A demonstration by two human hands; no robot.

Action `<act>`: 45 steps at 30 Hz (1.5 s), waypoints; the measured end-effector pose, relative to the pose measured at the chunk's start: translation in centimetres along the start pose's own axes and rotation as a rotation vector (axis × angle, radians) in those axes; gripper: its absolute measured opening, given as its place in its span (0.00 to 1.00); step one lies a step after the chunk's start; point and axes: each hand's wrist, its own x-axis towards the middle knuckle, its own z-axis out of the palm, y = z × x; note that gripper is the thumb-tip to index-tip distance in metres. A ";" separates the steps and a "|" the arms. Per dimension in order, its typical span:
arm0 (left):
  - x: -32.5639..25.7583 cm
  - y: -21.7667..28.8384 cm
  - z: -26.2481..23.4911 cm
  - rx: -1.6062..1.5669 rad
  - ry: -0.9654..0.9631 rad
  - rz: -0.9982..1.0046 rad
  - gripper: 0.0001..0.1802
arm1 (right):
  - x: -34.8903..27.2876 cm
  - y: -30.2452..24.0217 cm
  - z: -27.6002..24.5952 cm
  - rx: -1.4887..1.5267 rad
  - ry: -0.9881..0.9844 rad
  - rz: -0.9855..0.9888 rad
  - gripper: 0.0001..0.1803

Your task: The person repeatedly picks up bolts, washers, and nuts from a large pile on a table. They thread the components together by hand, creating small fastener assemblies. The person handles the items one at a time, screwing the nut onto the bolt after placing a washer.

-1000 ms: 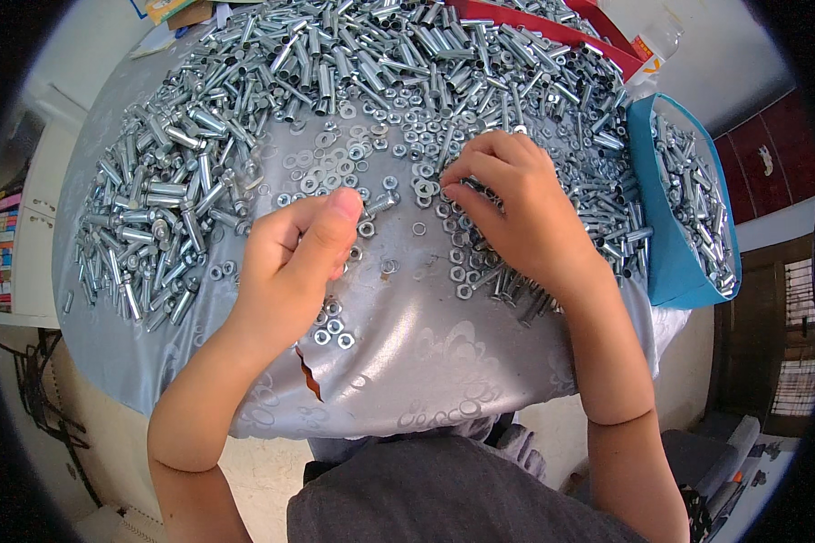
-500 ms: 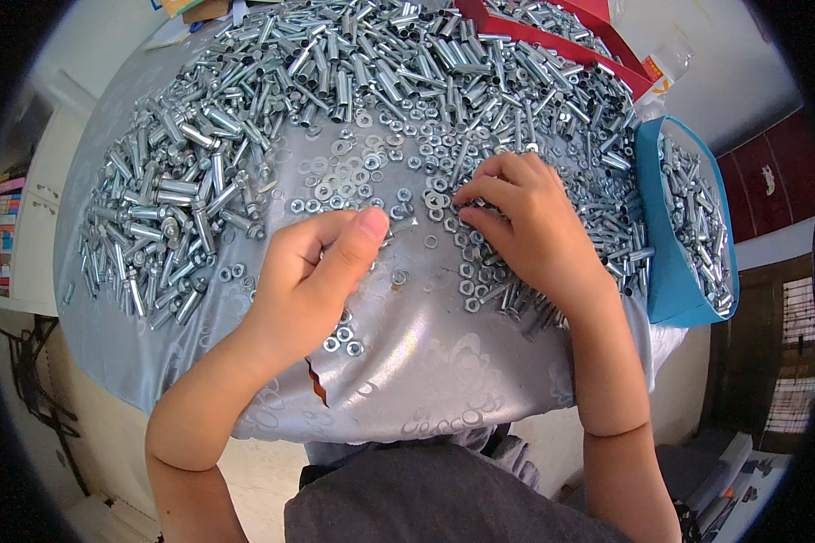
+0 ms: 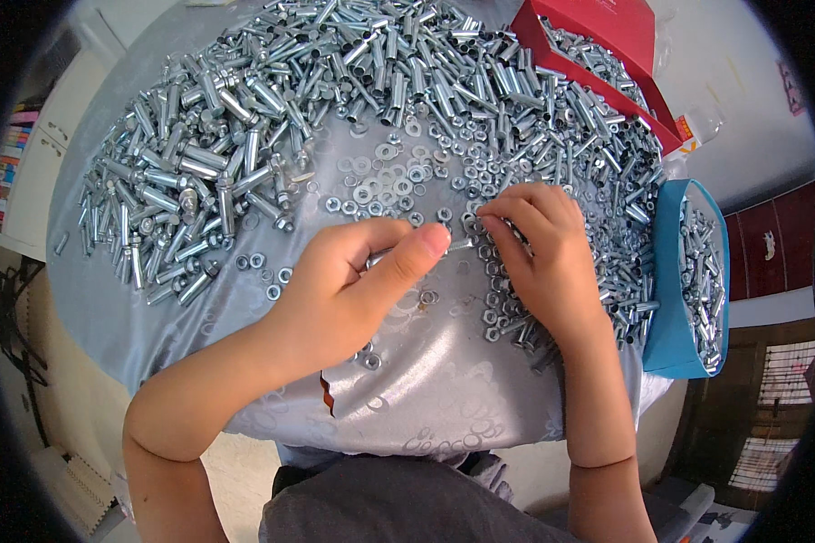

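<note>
My left hand (image 3: 353, 285) pinches a silver bolt (image 3: 463, 243) between thumb and fingers, its tip pointing right. My right hand (image 3: 539, 258) has its fingertips at that tip, pinching something small I cannot make out, over loose nuts and washers (image 3: 389, 185). Both hands hover above a table draped in a shiny grey cloth (image 3: 426, 398). A big pile of silver bolts and sleeves (image 3: 272, 118) spreads across the far half of the table.
A red box (image 3: 607, 36) holding metal parts stands at the back right. A blue box (image 3: 688, 281) with more parts sits at the table's right edge. The cloth has a small tear (image 3: 328, 395) near the front edge. Shelves stand at far left.
The view shifted down, so the table sits lower in frame. My left thumb has stretched toward my right hand, and the two hands now meet at the bolt.
</note>
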 end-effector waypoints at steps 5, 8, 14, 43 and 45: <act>0.0 -0.2 -0.1 -0.026 -0.030 0.008 0.19 | -0.2 0.0 0.4 -0.044 -0.025 -0.038 0.05; 0.1 -0.2 -0.1 -0.032 -0.027 0.010 0.19 | -0.2 -0.1 0.1 -0.036 -0.053 -0.031 0.05; 0.0 -0.1 0.0 -0.042 -0.020 0.008 0.19 | -0.3 0.0 0.1 0.039 -0.077 0.025 0.06; 0.2 0.0 -0.4 0.013 -0.059 -0.025 0.18 | -0.3 -1.1 -0.5 0.383 -0.113 0.318 0.08; 0.2 0.1 -0.2 0.005 -0.060 -0.033 0.19 | -0.4 -1.6 -1.1 0.864 -0.126 0.500 0.08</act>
